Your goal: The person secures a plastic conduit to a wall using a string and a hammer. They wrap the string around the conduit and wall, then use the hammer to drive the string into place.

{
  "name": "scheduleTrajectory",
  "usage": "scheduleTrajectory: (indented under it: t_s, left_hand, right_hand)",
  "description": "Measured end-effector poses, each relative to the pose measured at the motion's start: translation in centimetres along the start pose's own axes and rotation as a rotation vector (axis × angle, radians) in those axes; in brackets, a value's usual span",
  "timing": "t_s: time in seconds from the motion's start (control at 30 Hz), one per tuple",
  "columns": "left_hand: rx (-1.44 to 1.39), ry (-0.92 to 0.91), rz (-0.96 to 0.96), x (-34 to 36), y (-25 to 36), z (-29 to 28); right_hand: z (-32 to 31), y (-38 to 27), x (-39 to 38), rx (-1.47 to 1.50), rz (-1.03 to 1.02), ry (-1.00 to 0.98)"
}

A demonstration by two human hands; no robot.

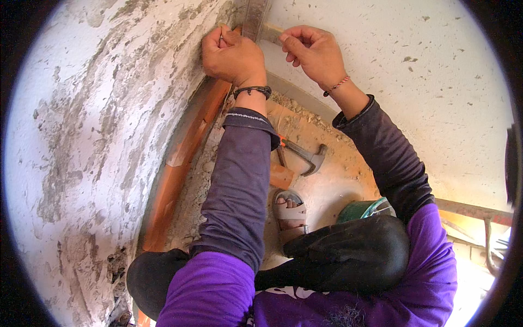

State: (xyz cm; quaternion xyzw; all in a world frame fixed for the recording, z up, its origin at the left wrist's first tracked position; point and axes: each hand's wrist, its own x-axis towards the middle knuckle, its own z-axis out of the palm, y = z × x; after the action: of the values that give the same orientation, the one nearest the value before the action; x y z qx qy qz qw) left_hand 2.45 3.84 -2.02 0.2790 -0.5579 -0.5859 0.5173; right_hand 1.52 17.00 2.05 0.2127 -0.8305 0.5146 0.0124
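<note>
The left hand (234, 57) is closed in a pinch at the far end, beside the upright post (255, 19); a thin dark item (220, 41) shows at its fingertips, too small to identify. The right hand (316, 54) is to the right of the post, thumb and fingers drawn nearly together; whether it grips anything cannot be told. Caution: a loose pinch could drop the thin dark item beside the orange-brown strip (177, 155). Contact with the rough left wall (98, 120) could scrape the knuckles. Shifting the sandalled foot (290, 212) forward could strike the hammer (310, 157).
</note>
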Motion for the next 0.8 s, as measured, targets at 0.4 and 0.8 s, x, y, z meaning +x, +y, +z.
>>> scheduleTrajectory:
  t_s: [0.4, 0.8]
  left_hand:
    - [0.014, -0.041, -0.108, -1.6, 2.3, 0.1]
    - [0.011, -0.138, 0.044, -0.2, 0.4, -1.2]
  right_hand:
    - [0.7, -0.8, 1.0, -0.029, -0.065, 0.012]
    - [4.3, -9.3, 5.9, -1.256, -0.537, -0.125]
